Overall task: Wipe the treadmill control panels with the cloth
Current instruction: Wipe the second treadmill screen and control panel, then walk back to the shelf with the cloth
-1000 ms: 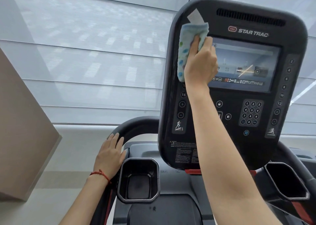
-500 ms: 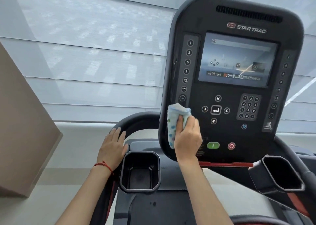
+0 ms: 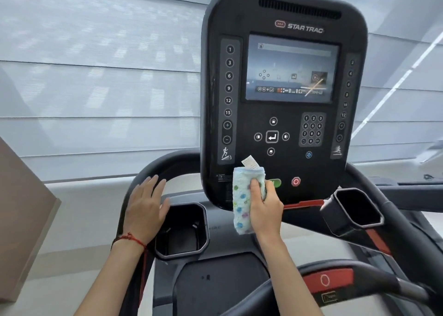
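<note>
The black treadmill control panel stands upright before me, with a lit screen, a left button column, arrow keys and a number pad. My right hand grips a folded pale-blue cloth with coloured dots against the panel's lower edge, left of the green button and the red stop button. A white tag sticks up from the cloth. My left hand, fingers straight, rests flat on the curved black handrail at the left.
A black cup holder sits just right of my left hand, another cup holder at the right. A red safety strip runs under the panel. A lower handlebar with a red pad crosses bottom right. Window blinds fill the background; a beige block stands far left.
My right hand with the cloth swept down from the panel's upper left beside the screen to its lower edge, then a little to the right. My left hand stayed on the handrail.
</note>
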`<state>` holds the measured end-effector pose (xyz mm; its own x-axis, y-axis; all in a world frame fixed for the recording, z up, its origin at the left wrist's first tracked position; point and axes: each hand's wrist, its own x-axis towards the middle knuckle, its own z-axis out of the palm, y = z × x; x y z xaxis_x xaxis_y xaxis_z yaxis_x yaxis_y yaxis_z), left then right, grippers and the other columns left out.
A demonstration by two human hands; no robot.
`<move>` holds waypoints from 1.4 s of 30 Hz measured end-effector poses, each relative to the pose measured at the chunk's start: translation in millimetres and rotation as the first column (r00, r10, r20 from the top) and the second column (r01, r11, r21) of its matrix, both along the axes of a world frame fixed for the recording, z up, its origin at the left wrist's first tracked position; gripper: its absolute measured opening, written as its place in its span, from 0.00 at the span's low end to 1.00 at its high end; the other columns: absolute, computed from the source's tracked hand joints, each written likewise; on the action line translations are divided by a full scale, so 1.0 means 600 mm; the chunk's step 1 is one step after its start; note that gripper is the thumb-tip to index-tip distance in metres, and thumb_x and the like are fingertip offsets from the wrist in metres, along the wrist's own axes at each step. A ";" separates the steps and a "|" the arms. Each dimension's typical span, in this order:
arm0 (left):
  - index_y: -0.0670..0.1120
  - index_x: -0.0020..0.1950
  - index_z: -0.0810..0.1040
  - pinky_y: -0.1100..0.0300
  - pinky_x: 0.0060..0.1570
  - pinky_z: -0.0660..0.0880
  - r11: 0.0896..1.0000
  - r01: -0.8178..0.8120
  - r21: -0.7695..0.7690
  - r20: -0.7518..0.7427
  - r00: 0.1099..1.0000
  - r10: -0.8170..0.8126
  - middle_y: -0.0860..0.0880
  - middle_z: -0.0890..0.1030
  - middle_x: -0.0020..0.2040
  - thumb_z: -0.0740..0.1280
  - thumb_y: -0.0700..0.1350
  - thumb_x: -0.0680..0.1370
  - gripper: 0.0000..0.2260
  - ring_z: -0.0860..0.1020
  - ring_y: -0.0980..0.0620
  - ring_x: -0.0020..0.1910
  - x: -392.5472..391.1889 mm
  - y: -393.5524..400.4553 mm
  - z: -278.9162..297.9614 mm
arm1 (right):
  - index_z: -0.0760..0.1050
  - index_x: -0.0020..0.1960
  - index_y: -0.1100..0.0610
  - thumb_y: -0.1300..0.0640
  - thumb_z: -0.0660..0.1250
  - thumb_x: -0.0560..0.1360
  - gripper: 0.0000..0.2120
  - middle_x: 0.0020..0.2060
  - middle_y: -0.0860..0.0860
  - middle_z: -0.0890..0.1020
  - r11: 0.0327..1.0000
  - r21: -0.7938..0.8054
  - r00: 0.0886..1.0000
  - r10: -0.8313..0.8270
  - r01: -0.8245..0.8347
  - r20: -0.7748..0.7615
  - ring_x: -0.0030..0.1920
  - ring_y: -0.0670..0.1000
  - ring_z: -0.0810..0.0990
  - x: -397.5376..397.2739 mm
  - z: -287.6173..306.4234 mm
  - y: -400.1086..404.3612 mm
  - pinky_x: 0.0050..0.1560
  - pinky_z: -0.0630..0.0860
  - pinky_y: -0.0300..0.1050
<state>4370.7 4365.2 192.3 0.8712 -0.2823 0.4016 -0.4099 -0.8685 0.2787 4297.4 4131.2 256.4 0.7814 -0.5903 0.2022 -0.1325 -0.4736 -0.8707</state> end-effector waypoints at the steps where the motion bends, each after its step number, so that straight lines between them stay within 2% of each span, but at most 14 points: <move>1: 0.36 0.59 0.77 0.42 0.58 0.71 1.000 0.007 -0.010 0.014 1.000 -0.007 0.36 0.77 0.58 0.56 0.49 0.74 0.22 0.75 0.36 0.58 -0.003 -0.007 0.008 | 0.69 0.39 0.51 0.50 0.60 0.78 0.10 0.32 0.47 0.77 1.000 0.008 1.000 0.001 0.000 -0.014 0.35 0.47 0.77 -0.006 0.006 -0.007 0.34 0.71 0.40; 6: 0.37 0.61 0.77 0.46 0.61 0.69 0.994 0.080 -0.074 0.104 0.992 -0.072 0.39 0.77 0.60 0.57 0.49 0.75 0.21 0.73 0.39 0.60 -0.063 -0.080 0.051 | 0.70 0.41 0.56 0.49 0.59 0.78 0.12 0.31 0.47 0.76 0.998 0.045 0.998 -0.049 0.051 -0.031 0.33 0.46 0.75 -0.071 0.025 -0.072 0.31 0.69 0.37; 10: 0.37 0.61 0.76 0.51 0.63 0.64 0.985 0.161 -0.055 0.143 0.978 -0.152 0.38 0.76 0.60 0.58 0.49 0.76 0.21 0.73 0.40 0.61 -0.126 -0.161 0.075 | 0.70 0.42 0.57 0.50 0.59 0.78 0.12 0.32 0.46 0.76 0.992 0.056 0.994 -0.109 0.109 -0.009 0.33 0.43 0.74 -0.145 0.036 -0.138 0.28 0.68 0.31; 13: 0.36 0.61 0.76 0.50 0.63 0.64 0.977 0.207 -0.045 0.133 0.971 -0.199 0.38 0.76 0.60 0.58 0.49 0.76 0.21 0.74 0.39 0.61 -0.182 -0.234 0.089 | 0.70 0.42 0.57 0.49 0.59 0.78 0.13 0.33 0.47 0.77 0.986 0.065 0.988 -0.156 0.155 0.016 0.35 0.46 0.76 -0.217 0.042 -0.197 0.31 0.69 0.36; 18: 0.37 0.61 0.76 0.49 0.63 0.64 0.932 0.359 -0.039 0.133 0.927 -0.352 0.38 0.77 0.60 0.58 0.49 0.76 0.21 0.73 0.39 0.61 -0.275 -0.368 0.105 | 0.68 0.41 0.52 0.47 0.58 0.78 0.11 0.34 0.47 0.77 0.957 0.123 0.964 -0.265 0.261 0.017 0.37 0.46 0.78 -0.346 0.044 -0.292 0.32 0.73 0.39; 21: 0.37 0.61 0.76 0.49 0.62 0.64 0.886 0.464 -0.027 0.119 0.881 -0.458 0.38 0.76 0.61 0.58 0.49 0.75 0.21 0.72 0.39 0.61 -0.325 -0.447 0.106 | 0.69 0.42 0.52 0.47 0.58 0.78 0.11 0.35 0.48 0.78 0.921 0.121 0.928 -0.372 0.370 -0.008 0.37 0.47 0.79 -0.425 0.033 -0.343 0.34 0.75 0.42; 23: 0.36 0.60 0.76 0.47 0.61 0.66 0.839 0.543 -0.011 0.131 0.833 -0.537 0.37 0.76 0.60 0.58 0.49 0.75 0.21 0.73 0.38 0.61 -0.354 -0.499 0.104 | 0.69 0.42 0.53 0.47 0.58 0.78 0.11 0.34 0.47 0.78 0.883 0.132 0.891 -0.453 0.451 -0.018 0.36 0.46 0.78 -0.478 0.026 -0.372 0.32 0.73 0.40; 27: 0.37 0.61 0.76 0.42 0.58 0.71 0.719 0.695 0.012 0.111 0.714 -0.691 0.37 0.76 0.60 0.58 0.49 0.76 0.21 0.73 0.38 0.61 -0.414 -0.597 0.100 | 0.69 0.43 0.56 0.48 0.58 0.78 0.12 0.34 0.47 0.77 0.776 0.137 0.787 -0.615 0.615 -0.049 0.35 0.44 0.77 -0.580 0.015 -0.419 0.29 0.69 0.36; 31: 0.38 0.60 0.77 0.45 0.60 0.69 0.550 0.835 0.026 0.117 0.544 -0.831 0.38 0.76 0.61 0.59 0.49 0.75 0.20 0.71 0.40 0.62 -0.468 -0.689 0.089 | 0.69 0.42 0.57 0.49 0.59 0.78 0.13 0.33 0.49 0.77 0.625 0.138 0.637 -0.768 0.768 -0.070 0.34 0.46 0.77 -0.673 0.007 -0.445 0.28 0.68 0.37; 35: 0.38 0.61 0.77 0.43 0.61 0.70 0.340 0.940 0.038 0.093 0.336 -0.937 0.38 0.76 0.61 0.57 0.51 0.77 0.21 0.70 0.41 0.63 -0.533 -0.775 0.077 | 0.70 0.43 0.57 0.49 0.58 0.78 0.13 0.33 0.47 0.77 0.415 0.168 0.433 -0.897 0.894 -0.089 0.35 0.47 0.78 -0.762 -0.003 -0.449 0.32 0.74 0.42; 37: 0.38 0.61 0.76 0.46 0.63 0.67 0.224 0.974 0.041 0.068 0.221 -0.973 0.39 0.76 0.62 0.51 0.54 0.81 0.24 0.67 0.43 0.64 -0.569 -0.807 0.073 | 0.70 0.44 0.57 0.49 0.57 0.79 0.12 0.35 0.46 0.77 0.313 0.184 0.335 -0.937 0.932 -0.101 0.36 0.45 0.78 -0.803 -0.008 -0.439 0.32 0.75 0.40; 39: 0.38 0.61 0.76 0.47 0.63 0.65 0.107 0.993 0.041 0.040 0.106 -0.994 0.39 0.76 0.62 0.47 0.55 0.82 0.27 0.67 0.43 0.64 -0.602 -0.831 0.068 | 0.70 0.45 0.55 0.49 0.57 0.79 0.10 0.35 0.44 0.76 0.210 0.165 0.231 -0.966 0.964 -0.119 0.36 0.45 0.78 -0.840 -0.014 -0.423 0.32 0.76 0.40; 42: 0.39 0.62 0.75 0.45 0.63 0.68 -0.065 0.997 0.042 0.003 -0.065 -0.998 0.40 0.75 0.62 0.46 0.56 0.82 0.27 0.68 0.43 0.65 -0.655 -0.854 0.057 | 0.69 0.45 0.54 0.48 0.56 0.79 0.10 0.35 0.44 0.76 0.035 0.142 0.058 -0.985 0.989 -0.159 0.36 0.45 0.78 -0.890 -0.028 -0.389 0.34 0.77 0.43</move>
